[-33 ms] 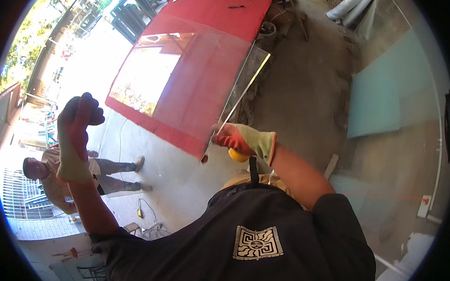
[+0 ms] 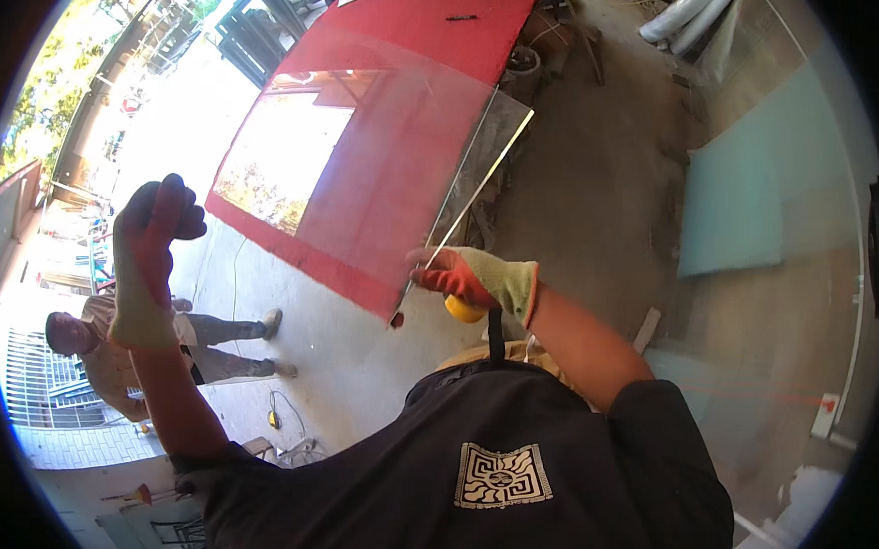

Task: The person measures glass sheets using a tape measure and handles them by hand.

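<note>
My left hand (image 2: pixel 157 226), in a pale glove with a red palm, is raised at the left with its fingers closed. I cannot make out anything in it. My right hand (image 2: pixel 459 277), gloved alike, has its fingers curled on the near right edge of a clear glass sheet (image 2: pixel 406 140). The sheet lies over a red-covered table (image 2: pixel 333 283), reflects a bright opening, and juts past the table's right side. A pale, bright strip (image 2: pixel 485 181) runs along that jutting edge up from my fingers. Just under my right hand shows a rounded yellow object (image 2: pixel 465 309).
A person (image 2: pixel 108 349) stands on the floor at the left. Pale blue-green glass panels (image 2: pixel 733 211) lean at the right, with wrapped rolls (image 2: pixel 687 19) farther back. Dark frames (image 2: pixel 257 34) stand beyond the table. A yellow tool with a cord (image 2: pixel 273 418) lies on the floor.
The jutting glass edge and my right hand have shifted very slightly. My left hand has risen a touch, still closed.
</note>
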The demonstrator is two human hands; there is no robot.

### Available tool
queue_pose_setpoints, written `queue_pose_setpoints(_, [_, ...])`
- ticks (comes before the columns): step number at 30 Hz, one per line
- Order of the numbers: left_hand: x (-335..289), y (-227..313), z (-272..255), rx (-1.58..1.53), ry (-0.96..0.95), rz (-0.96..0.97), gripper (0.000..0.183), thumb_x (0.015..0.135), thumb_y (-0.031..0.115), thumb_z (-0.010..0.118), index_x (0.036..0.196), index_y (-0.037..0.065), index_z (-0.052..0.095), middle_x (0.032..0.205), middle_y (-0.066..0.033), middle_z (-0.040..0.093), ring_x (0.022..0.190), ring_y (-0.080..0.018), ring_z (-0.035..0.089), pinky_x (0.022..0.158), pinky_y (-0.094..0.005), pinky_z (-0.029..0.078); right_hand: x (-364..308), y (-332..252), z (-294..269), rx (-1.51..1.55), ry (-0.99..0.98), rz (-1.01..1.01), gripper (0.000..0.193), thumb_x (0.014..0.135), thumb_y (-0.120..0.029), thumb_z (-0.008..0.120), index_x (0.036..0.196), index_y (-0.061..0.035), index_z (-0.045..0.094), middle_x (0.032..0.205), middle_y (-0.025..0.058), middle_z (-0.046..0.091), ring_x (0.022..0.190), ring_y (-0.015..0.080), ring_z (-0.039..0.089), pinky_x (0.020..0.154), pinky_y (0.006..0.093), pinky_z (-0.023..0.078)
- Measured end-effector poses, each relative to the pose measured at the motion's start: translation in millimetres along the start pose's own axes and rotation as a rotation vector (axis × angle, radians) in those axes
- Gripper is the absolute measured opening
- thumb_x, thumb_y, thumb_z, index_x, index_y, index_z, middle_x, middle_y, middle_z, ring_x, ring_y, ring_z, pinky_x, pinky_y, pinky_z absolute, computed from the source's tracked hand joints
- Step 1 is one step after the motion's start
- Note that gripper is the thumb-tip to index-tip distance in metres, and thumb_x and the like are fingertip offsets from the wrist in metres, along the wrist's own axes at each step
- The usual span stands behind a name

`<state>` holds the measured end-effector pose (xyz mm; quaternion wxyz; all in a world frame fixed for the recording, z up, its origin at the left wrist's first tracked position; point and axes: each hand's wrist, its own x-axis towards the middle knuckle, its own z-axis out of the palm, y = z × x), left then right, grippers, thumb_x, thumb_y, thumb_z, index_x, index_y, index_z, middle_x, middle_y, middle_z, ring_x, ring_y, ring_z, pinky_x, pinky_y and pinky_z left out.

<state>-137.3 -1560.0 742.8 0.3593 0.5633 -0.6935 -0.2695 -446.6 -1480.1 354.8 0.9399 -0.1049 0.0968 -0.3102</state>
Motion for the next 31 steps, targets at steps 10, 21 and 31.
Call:
queue_pose_setpoints(10, [227.9,73.6,205.9,-0.013,-0.155,-0.052,0.047,0.106,0.045,0.077,0.129,0.004,0.076,0.079,0.0,0.069,0.069,-0.0101,0.064,0.068,-0.0286,0.057,-56.0,-186.3,-95.8,-0.179,-0.094,-0.221,0.049,0.112,-0.045,0.064,0.137,-0.0039,0.071,0.132,0.0143,0.077,0.123,0.0295,0.071,0.102,0.0399,0.055])
queue_pose_setpoints(21, [428.7,-57.4,378.1,0.121,-0.222,-0.702,0.051,0.103,0.049,0.081,0.112,0.0,0.074,0.075,0.0024,0.053,0.059,-0.0083,0.045,0.054,-0.0278,0.038,-93.5,-376.9,-126.8,-0.478,0.315,0.117,0.086,0.109,-0.078,0.042,0.12,0.0005,0.075,0.107,0.0176,0.081,0.085,0.0211,0.07,0.081,0.0339,0.055])
queue_pose_setpoints(31, [533.1,-229.1,476.1,0.275,-0.379,-0.989,0.088,0.096,0.081,0.067,0.134,0.002,0.074,0.113,-0.0134,0.079,0.093,-0.0233,0.077,0.09,-0.0372,0.067,-15.2,-534.0,-193.4,-0.576,0.605,0.479,0.088,0.113,-0.074,0.036,0.121,0.0037,0.077,0.108,0.019,0.082,0.089,0.0246,0.073,0.084,0.0381,0.058])
